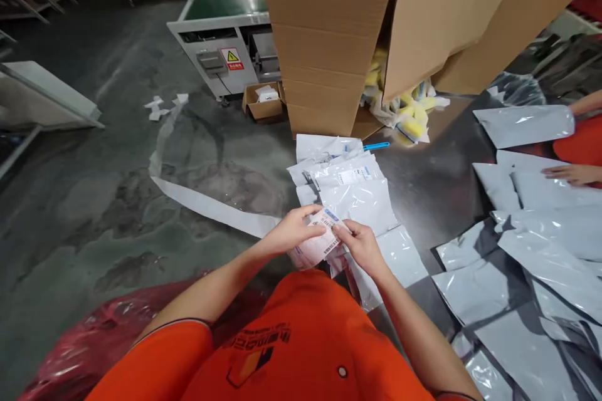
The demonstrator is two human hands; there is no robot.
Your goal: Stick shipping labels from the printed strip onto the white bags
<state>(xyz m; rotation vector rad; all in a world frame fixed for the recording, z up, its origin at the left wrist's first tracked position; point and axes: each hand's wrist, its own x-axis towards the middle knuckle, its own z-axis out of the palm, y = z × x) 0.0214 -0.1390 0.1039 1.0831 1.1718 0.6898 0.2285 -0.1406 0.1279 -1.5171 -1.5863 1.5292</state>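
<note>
Both hands meet in front of my chest at a printed white label (325, 232) with a barcode. My left hand (297, 229) grips its left side between thumb and fingers. My right hand (362, 245) pinches the label's right edge. A long white paper strip (207, 203) runs from beside my left hand down across the floor. Just beyond and below my hands lie overlapping white plastic mailing bags (362, 200), some with printed labels. A blue tool (376, 146) sticks out at the far end of these bags.
A tall cardboard box (329, 44) stands ahead, with yellow items (414, 119) at its opening. Many white bags (527, 338) cover the metal table (423, 182) at right, where another person's hand (574, 173) rests. A red plastic bag (108, 338) lies lower left.
</note>
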